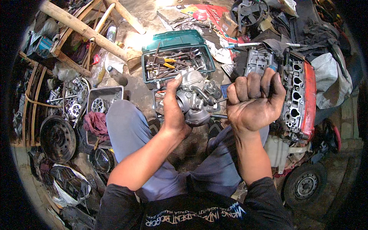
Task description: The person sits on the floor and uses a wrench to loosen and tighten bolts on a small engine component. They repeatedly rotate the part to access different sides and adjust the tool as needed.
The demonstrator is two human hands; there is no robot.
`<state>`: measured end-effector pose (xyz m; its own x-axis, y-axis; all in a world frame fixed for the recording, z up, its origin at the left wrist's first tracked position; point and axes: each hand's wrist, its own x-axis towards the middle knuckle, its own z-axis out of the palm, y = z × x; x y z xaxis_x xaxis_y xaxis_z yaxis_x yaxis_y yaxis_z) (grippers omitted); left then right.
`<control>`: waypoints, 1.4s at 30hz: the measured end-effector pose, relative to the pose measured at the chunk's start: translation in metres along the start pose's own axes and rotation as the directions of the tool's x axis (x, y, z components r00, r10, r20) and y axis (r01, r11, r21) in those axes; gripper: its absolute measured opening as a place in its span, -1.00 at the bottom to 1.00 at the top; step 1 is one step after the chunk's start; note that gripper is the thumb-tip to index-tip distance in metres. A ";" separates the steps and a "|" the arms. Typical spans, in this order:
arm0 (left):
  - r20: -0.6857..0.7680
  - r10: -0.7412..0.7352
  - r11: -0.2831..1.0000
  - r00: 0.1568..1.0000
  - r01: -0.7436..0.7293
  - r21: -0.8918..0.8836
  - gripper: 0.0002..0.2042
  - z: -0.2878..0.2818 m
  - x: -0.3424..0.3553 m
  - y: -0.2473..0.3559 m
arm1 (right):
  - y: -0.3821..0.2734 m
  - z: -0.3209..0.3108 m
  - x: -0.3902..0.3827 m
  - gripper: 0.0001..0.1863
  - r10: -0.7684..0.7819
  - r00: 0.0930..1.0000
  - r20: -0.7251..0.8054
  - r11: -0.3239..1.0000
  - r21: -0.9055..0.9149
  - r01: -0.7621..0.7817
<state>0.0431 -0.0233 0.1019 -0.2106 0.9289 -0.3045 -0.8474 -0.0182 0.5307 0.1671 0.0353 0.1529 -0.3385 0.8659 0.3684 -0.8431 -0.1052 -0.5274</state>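
Note:
My left hand (172, 111) is closed on a silver cast metal part (197, 90) with short pipes and rounded housings, held above my knees. My right hand (255, 99) is curled in a fist, palm up, around a slim tool whose thin dark shaft (221, 100) points at the right side of the metal part; its handle is mostly hidden by my fingers. Just beyond the part, an open green toolbox (176, 38) holds several spanners, pliers and other tools.
An engine cylinder head (297, 96) and a silver housing (257, 60) lie at right, above a wheel (304, 186). At left are a wooden frame (76, 28), a grey tray (119, 94), loose metal parts (74, 96) and a black rim (57, 138). A fan (247, 13) sits far back.

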 end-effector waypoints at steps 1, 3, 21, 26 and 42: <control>-0.009 0.005 1.000 1.000 -0.005 0.012 -0.49 -0.002 0.001 -0.001 | 0.000 0.000 0.000 -0.56 -0.005 1.000 -0.004 1.000 -0.014 0.005; -0.012 0.014 1.000 1.000 -0.014 0.020 -0.49 -0.003 0.001 -0.001 | 0.001 0.001 -0.001 -0.56 -0.014 1.000 -0.012 0.999 -0.042 0.014; -0.002 0.079 0.997 0.997 -0.079 -0.027 -0.54 -0.016 0.002 0.001 | 0.013 -0.005 0.002 -0.48 0.053 0.998 0.024 0.995 0.081 -0.055; 0.022 -0.035 0.999 0.999 0.035 -0.004 -0.53 -0.009 -0.003 0.014 | 0.013 -0.010 0.003 -0.46 0.093 0.972 0.214 0.992 0.066 -0.110; 0.104 -0.196 0.979 0.975 0.201 -0.036 -0.49 -0.019 0.001 0.022 | -0.004 0.003 0.013 -0.51 0.125 0.985 0.121 0.987 0.086 -0.136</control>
<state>0.0149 -0.0294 0.0985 0.0115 0.9477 -0.3189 -0.8895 0.1554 0.4297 0.1643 0.0455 0.1621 -0.4898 0.7799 0.3896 -0.8217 -0.2636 -0.5053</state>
